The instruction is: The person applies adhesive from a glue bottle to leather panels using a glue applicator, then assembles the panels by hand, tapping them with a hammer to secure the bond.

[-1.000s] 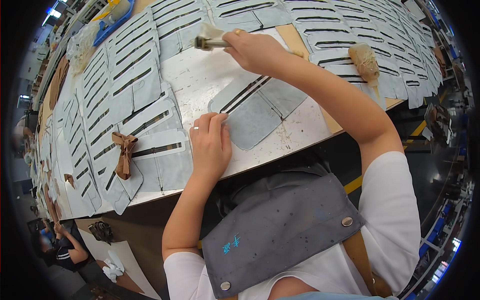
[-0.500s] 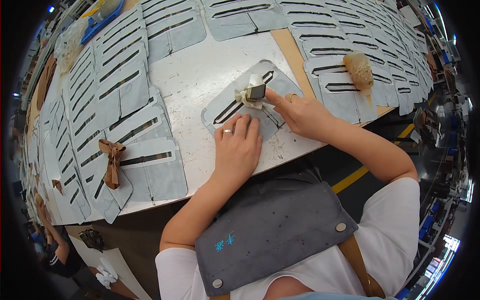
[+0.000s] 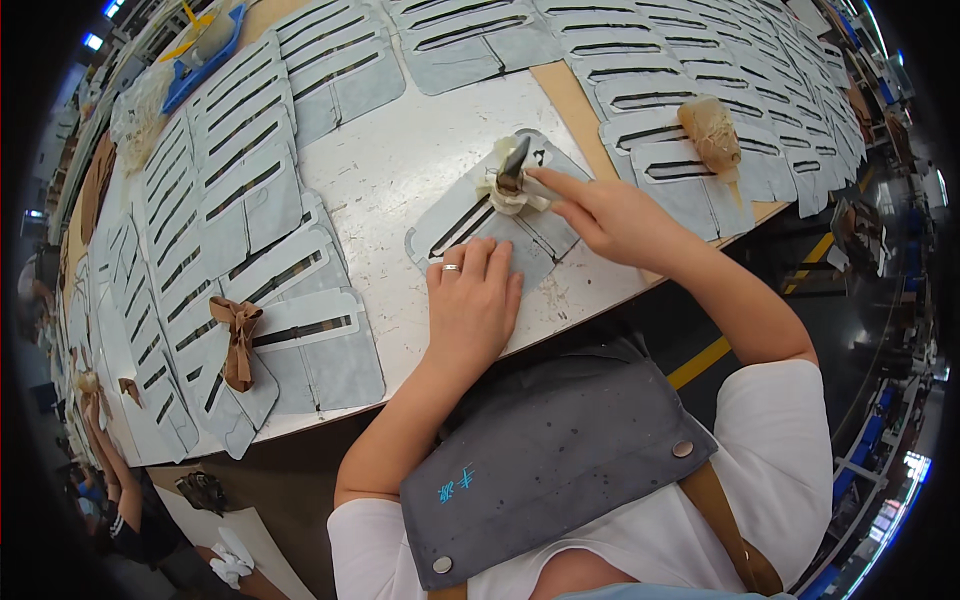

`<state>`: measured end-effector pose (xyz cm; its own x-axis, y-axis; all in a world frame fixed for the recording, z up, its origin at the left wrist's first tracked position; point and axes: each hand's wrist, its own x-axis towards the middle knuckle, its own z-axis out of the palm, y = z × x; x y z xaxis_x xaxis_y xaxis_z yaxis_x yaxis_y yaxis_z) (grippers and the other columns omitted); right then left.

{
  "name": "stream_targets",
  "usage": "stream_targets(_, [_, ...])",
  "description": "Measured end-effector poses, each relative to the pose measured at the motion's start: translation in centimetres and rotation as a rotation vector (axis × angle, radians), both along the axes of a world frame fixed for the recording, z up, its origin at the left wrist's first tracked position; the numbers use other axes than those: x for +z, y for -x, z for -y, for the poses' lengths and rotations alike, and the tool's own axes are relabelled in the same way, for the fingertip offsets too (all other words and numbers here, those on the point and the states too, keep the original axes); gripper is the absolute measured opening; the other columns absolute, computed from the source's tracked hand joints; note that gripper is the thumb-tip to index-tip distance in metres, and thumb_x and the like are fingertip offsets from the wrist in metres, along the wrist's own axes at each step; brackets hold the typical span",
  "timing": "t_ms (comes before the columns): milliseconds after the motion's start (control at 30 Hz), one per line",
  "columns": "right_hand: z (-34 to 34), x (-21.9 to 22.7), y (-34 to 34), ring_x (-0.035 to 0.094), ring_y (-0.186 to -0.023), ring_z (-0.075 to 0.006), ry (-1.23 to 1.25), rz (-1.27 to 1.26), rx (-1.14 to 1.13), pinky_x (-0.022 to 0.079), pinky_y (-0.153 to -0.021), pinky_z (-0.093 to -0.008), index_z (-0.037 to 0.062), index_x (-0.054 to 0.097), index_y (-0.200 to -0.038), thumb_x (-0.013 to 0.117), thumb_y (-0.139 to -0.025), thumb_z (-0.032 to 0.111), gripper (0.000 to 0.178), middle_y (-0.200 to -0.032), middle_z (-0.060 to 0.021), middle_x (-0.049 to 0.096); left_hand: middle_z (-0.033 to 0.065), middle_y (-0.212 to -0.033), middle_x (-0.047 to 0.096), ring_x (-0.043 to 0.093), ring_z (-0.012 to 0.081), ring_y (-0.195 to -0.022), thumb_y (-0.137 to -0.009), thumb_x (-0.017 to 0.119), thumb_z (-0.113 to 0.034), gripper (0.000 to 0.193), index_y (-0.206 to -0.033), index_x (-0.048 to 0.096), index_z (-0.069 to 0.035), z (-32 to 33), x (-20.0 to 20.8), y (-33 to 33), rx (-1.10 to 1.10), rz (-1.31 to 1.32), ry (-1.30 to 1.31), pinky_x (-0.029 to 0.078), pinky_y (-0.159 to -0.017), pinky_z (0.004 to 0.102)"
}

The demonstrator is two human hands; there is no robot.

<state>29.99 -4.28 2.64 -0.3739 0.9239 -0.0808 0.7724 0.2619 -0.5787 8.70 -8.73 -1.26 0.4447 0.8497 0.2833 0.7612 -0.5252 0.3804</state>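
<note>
A grey panel [image 3: 455,205] with a dark slot and a light border lies flat on the white tabletop before me. My left hand [image 3: 472,295] rests palm down on its near edge, fingers stretched out and holding nothing. My right hand [image 3: 605,215] grips the pale handle of a hammer [image 3: 512,170], the index finger laid forward along it. The hammer's head is dark metal with whitish wrapping around its base. It is over the far part of the panel, covering part of the slot; I cannot tell whether it touches.
Overlapping rows of similar slotted panels [image 3: 245,215] cover the left, far and right sides. A knotted brown cloth [image 3: 238,345] lies on the left ones, a tan wrapped lump [image 3: 712,135] on the right ones. A blue tray [image 3: 205,70] stands far left. Another person's arm [image 3: 118,465] shows at lower left.
The hammer's head has tipped to point up and away, where its square face showed before. My left hand stays on the panel. The whole view has shifted slightly.
</note>
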Motion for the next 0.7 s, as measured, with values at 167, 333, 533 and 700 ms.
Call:
stream_targets(167, [-3.1,-1.2,-1.1,0.061,-0.076,-0.0372,-0.250,0.063,-0.219,0.049,-0.069,-0.0430,0.0109,0.047,-0.135,0.047,-0.095,0.017,0.040,-0.092,-0.0195,0.061,0.0139,-0.111,0.057,0.056,0.0331,-0.100,-0.085,0.064,-0.016,0.032,-0.113,0.059,-0.003,-4.6,3.4,3.2,-0.047,0.013,0.474,0.044,-0.084,0.0400])
stream_targets(333, [-4.3,-3.9,-1.1,0.056,-0.099,-0.0361,-0.536,0.162,-0.196,0.048,-0.085,-0.0419,0.0057,0.053,-0.128,0.052,-0.082,-0.001,0.047,-0.117,-0.0174,0.056,0.0180,-0.103,0.059,0.057,0.0335,-0.097,-0.084,0.066,-0.017,0.036,-0.116,0.056,-0.003,-8.6,1.9,1.9,0.100,-0.016,0.075,0.046,-0.083,0.0400])
stream_targets(533, [-4.2,-4.2,-1.5,0.054,-0.102,-0.0332,-0.385,-0.025,-0.208,0.046,-0.088,-0.0402,0.0061,0.053,-0.128,0.053,-0.081,-0.001,0.047,-0.122,-0.0157,0.054,0.0112,-0.085,0.060,0.059,0.0229,-0.082,-0.078,0.067,-0.013,0.039,-0.113,0.057,-0.002,-10.0,2.9,1.5,0.158,0.065,0.621,0.047,-0.074,0.0334])
stream_targets(700, [-4.3,-3.7,-2.2,0.055,-0.100,-0.0285,-0.133,-0.429,-0.252,0.045,-0.088,-0.0342,0.0059,0.058,-0.121,0.057,-0.087,0.004,0.034,-0.119,-0.0129,0.055,0.0061,-0.083,0.060,0.055,0.0185,-0.072,-0.078,0.066,-0.012,0.032,-0.107,0.060,0.000,-8.0,4.1,4.2,0.092,-0.089,0.707,0.045,-0.067,0.0299])
